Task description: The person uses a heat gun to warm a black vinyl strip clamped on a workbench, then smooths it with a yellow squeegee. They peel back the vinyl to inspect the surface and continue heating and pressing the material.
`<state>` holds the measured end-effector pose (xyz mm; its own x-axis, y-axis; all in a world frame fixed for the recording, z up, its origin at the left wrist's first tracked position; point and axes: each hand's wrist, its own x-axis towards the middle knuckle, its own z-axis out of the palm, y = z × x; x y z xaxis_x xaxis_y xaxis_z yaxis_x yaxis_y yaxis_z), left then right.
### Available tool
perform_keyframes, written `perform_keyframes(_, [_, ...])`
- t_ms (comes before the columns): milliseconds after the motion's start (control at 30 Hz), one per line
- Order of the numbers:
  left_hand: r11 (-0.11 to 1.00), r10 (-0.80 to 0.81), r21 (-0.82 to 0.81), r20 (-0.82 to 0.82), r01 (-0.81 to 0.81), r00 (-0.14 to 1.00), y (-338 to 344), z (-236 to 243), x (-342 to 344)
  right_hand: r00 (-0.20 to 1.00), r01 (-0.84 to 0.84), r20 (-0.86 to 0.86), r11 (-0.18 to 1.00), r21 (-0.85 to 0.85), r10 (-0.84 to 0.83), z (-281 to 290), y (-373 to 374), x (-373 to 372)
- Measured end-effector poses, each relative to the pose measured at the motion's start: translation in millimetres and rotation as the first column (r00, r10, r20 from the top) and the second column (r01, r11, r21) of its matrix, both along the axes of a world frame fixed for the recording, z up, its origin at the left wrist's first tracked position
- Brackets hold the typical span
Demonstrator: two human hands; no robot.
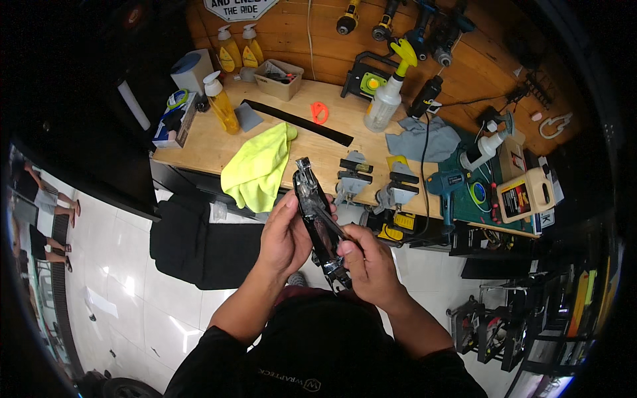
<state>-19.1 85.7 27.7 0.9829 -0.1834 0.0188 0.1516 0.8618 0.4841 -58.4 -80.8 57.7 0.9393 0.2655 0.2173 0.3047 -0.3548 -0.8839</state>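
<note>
My left hand (284,233) is closed round one side of a long glossy black part (306,187), which has a hollow underside with ribs and clips. The part is tilted in front of my body, its far end close to the workbench (199,149). My right hand (369,264) pinches a slim dark tool (336,225) whose tip reaches into the part's middle. Fingers hide much of the tool and the part's lower half. A neon yellow cloth (259,169) hangs over the bench edge just beyond my left hand. Two grey bench clamps (353,178) (398,189) stand beyond my right hand.
On the bench are a black strip (298,123), an orange cutter (319,113), a spray bottle (386,99), a grey cloth (424,139), a heat gun (446,189) and a beige jug (526,194). Pump bottles (221,106) stand left. A black mat (199,245) lies below the bench.
</note>
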Motion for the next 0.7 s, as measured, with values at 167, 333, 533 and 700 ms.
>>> perform_keyframes(167, [0.996, 0.062, 0.054, 0.028, -0.064, 0.998, 1.9, 5.5, -7.6, 0.995, 0.047, 0.086, 0.998, -0.052, -0.043, -6.3, 14.3, 0.7])
perform_keyframes(333, [0.986, 0.114, 0.113, 0.047, -0.119, 0.992, 9.3, 1.4, -13.0, 0.998, 0.048, 0.049, 0.999, 0.011, -0.049, -8.7, 26.6, -1.6])
perform_keyframes(533, [0.954, 0.192, 0.213, 0.109, -0.211, 0.975, 7.8, -1.5, -14.6, 0.98, 0.05, 0.193, 0.998, -0.031, -0.043, -4.9, 33.0, -0.3])
perform_keyframes(700, [0.97, 0.185, 0.146, 0.091, -0.197, 0.979, 1.9, 3.4, -15.0, 0.995, 0.052, 0.087, 0.999, -0.015, -0.051, -7.2, 27.6, -6.1])
